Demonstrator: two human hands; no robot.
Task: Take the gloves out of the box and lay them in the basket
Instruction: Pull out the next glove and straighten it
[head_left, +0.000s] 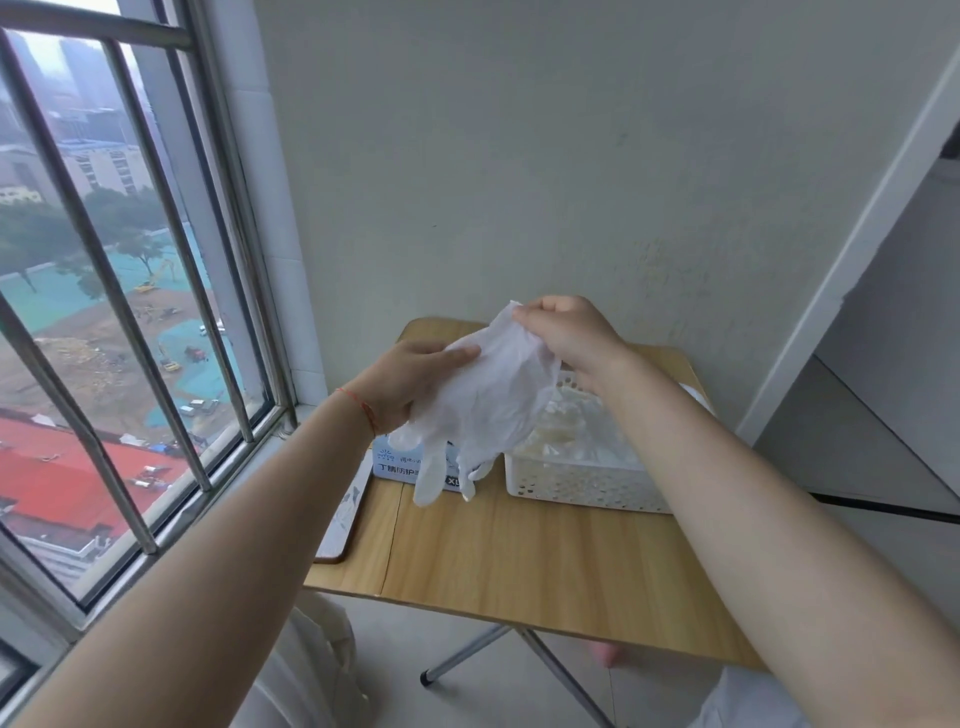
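A thin, translucent white disposable glove hangs in the air above the pale wooden folding worktop, its limp finger ends dangling in front of the white-and-blue cardboard glove box. The right hand pinches the cuff at the top, fingers closed on it. The left hand grips the glove's left edge, thumb pressed on the film; its other fingers are hidden behind the glove. The glove covers most of the box, so its opening cannot be seen. Just right of the box stands a white perforated plastic basket holding crumpled clear gloves; the right forearm cuts off its far side.
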